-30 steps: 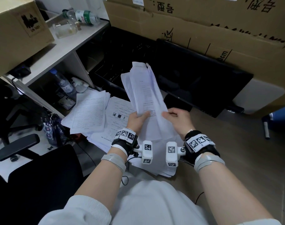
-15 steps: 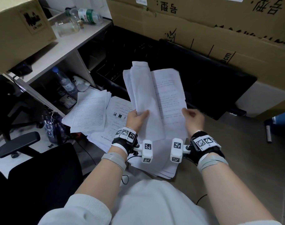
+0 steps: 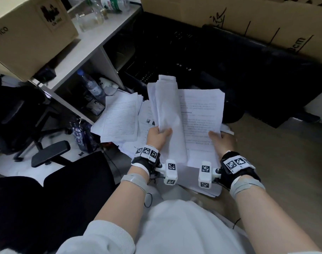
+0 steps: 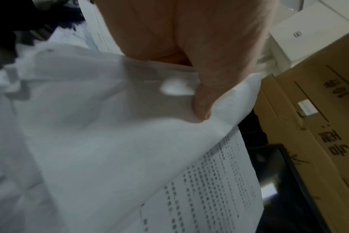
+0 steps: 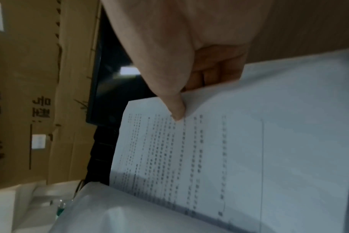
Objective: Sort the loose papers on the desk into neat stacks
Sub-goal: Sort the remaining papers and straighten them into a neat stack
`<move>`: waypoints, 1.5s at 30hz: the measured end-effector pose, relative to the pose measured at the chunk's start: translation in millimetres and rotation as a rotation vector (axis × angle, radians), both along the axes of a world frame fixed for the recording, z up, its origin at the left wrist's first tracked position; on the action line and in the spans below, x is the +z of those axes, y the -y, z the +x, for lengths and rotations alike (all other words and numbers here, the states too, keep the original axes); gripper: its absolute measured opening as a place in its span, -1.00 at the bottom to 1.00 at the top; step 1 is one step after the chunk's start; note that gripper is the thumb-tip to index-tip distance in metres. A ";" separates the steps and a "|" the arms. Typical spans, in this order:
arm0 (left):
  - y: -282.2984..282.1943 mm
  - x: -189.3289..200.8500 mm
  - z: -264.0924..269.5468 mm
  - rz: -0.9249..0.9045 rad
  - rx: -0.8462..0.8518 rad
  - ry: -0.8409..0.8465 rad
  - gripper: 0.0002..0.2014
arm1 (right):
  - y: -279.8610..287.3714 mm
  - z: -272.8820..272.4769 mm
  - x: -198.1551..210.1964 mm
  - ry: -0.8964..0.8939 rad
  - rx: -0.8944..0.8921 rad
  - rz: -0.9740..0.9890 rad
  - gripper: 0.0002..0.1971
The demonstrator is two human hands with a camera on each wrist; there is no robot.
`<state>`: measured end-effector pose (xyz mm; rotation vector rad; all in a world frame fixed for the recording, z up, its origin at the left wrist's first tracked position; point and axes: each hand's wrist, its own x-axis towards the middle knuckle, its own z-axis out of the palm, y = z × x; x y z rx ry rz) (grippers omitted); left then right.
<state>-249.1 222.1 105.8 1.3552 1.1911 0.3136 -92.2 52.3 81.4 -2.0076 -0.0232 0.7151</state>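
Note:
My left hand (image 3: 157,135) grips a curled bundle of white papers (image 3: 166,105) held upright above the desk; its thumb (image 4: 202,110) presses on the top sheet. My right hand (image 3: 221,141) pinches a printed sheet (image 3: 202,114) by its right edge, thumb (image 5: 176,108) on the text and fingers behind. The sheet is opened out to the right of the bundle. More loose papers (image 3: 119,118) lie in a spread pile on the desk to the left, and another pile (image 3: 209,189) lies under my wrists.
A wooden desk (image 3: 277,162) extends to the right. A dark monitor (image 3: 257,76) stands behind the papers, with cardboard boxes (image 3: 248,19) above it. A white shelf (image 3: 94,43) at left carries bottles and a box. A black chair (image 3: 51,154) stands at lower left.
My right hand has drawn the printed sheet out to the right, away from the bundle in my left hand, so its text now faces me. The left hand has held its place.

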 end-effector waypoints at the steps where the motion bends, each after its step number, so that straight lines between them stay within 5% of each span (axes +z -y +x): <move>1: -9.5 -2.5 -7.2 0.021 0.022 -0.028 -0.94 | -7.0 -6.9 -0.4 -0.003 0.012 -0.031 -0.71; 6: -68.1 -16.2 -54.1 0.023 0.122 -0.173 -0.87 | -68.4 -47.2 -20.7 -0.080 0.131 -0.150 -0.79; 13: -148.4 -50.9 -122.2 -0.012 0.195 -0.387 -0.65 | -134.6 -94.5 -53.6 -0.040 0.016 -0.399 -0.81; 18: -202.9 -65.3 -150.0 -0.016 0.244 -0.393 -0.77 | -180.9 -124.1 -62.7 0.041 0.054 -0.469 -0.72; 30: -237.2 -66.4 -123.8 -0.105 0.073 -0.307 -0.76 | -189.1 -133.1 -49.8 0.098 -0.051 -0.492 -0.67; 35: -235.9 -66.0 -107.8 -0.098 -0.056 -0.315 -0.81 | -177.1 -132.6 -60.4 -0.052 -0.177 -0.488 -0.66; 45: -240.5 -66.7 -113.1 -0.069 -0.177 -0.283 -0.72 | -202.5 -152.2 -85.3 -0.228 -0.154 -0.422 -0.44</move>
